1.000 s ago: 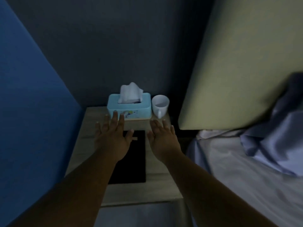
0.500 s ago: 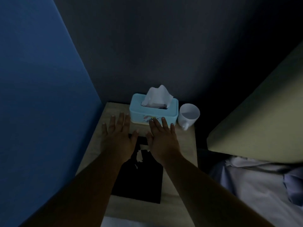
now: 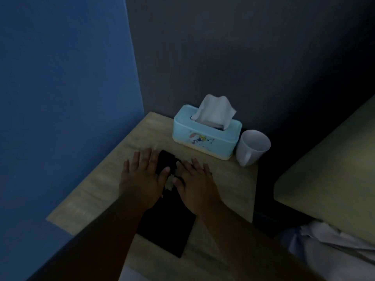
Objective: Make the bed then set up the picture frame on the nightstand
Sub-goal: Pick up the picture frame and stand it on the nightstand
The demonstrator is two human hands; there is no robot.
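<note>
A black picture frame [image 3: 168, 230] lies flat on the wooden nightstand [image 3: 97, 187], its back side up. My left hand [image 3: 142, 177] lies over the frame's far left part with fingers straight. My right hand [image 3: 195, 181] lies over its far right part, fingers also straight. A small pale patch shows between the two thumbs. The room is dim. At the right edge I see the bed's pale green headboard [image 3: 324, 173] and a crumpled white sheet [image 3: 334, 246].
A light blue tissue box [image 3: 205, 136] with a tissue sticking up stands at the nightstand's back. A white mug [image 3: 251, 149] stands right of it. A blue wall [image 3: 65, 98] runs along the left; a dark wall is behind.
The view has swung left and down, so less of the bed shows. Both hands have drawn back from near the tissue box and come down over the frame's far end.
</note>
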